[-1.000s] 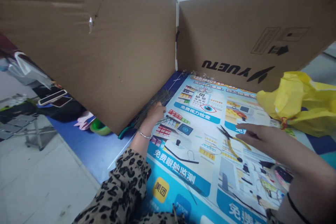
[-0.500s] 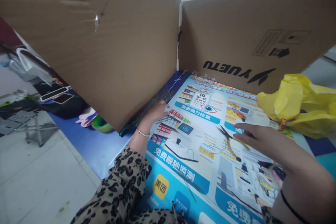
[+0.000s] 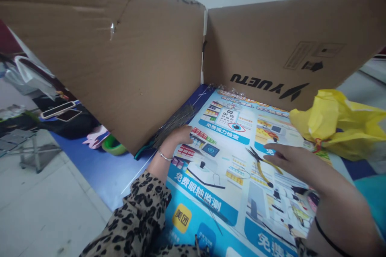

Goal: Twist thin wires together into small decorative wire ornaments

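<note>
My left hand (image 3: pixel 178 136), in a leopard-print sleeve with a silver bracelet, rests on a bundle of thin metal wires (image 3: pixel 175 119) lying along the foot of the left cardboard wall. Its fingers are curled over the wires. My right hand (image 3: pixel 285 156) lies flat with fingers stretched out on a printed poster (image 3: pixel 217 176), covering the upper handle of yellow-handled pliers (image 3: pixel 259 164). The pliers' dark jaws point away to the left of my fingers.
Two tall cardboard walls (image 3: pixel 144 60) meet in a corner behind the poster. A crumpled yellow plastic bag (image 3: pixel 334 122) sits at the right. Beyond the left wall lie phones (image 3: pixel 58 110), a green bowl (image 3: pixel 112 144) and pink cloth on a blue mat.
My left hand has slid slightly along the wire bundle. My right hand has edged a little left over the pliers. The view has shifted slightly.
</note>
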Demonstrator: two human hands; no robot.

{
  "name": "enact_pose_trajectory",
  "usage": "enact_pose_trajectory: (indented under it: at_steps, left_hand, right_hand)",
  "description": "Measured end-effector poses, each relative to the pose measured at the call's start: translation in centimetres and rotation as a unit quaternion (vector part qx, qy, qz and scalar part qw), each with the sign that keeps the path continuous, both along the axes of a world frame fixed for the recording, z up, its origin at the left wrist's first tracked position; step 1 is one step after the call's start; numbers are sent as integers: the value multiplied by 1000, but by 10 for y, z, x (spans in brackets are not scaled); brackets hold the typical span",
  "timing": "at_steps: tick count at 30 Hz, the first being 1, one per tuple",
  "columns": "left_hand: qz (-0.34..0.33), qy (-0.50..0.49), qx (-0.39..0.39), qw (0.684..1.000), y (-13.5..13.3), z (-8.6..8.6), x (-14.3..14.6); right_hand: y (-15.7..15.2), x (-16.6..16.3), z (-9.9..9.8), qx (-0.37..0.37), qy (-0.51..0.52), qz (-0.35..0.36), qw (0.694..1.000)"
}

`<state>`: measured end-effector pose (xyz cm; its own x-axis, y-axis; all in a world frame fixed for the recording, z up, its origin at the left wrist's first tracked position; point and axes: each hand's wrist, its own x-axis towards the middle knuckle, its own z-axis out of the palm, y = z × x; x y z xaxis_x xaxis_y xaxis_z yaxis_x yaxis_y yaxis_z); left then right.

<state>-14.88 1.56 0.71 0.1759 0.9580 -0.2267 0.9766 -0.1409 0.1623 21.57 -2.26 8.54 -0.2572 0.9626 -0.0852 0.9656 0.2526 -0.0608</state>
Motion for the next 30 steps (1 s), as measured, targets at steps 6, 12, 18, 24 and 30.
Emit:
enact_pose_trajectory:
  at_steps: [6, 12, 18, 24, 30]
  left_hand:
    - [12, 30, -9, 999, 0, 3, 6]
    - [30, 48, -15, 998, -5, 5, 19]
    - [8, 37, -31, 999, -14, 10, 42]
    - [-16, -4, -32, 999, -16, 13, 51]
    - [53, -41, 27, 997, -5, 16, 7]
  right_hand:
    - [-5, -2, 7, -42, 10, 4, 999]
    - [-3, -7, 6, -61, -13, -5, 998]
    - [9, -14, -9, -78, -32, 13, 996]
    - [10, -60, -36, -66, -45, 70, 994]
    - [3, -112, -75, -1, -83, 142, 986]
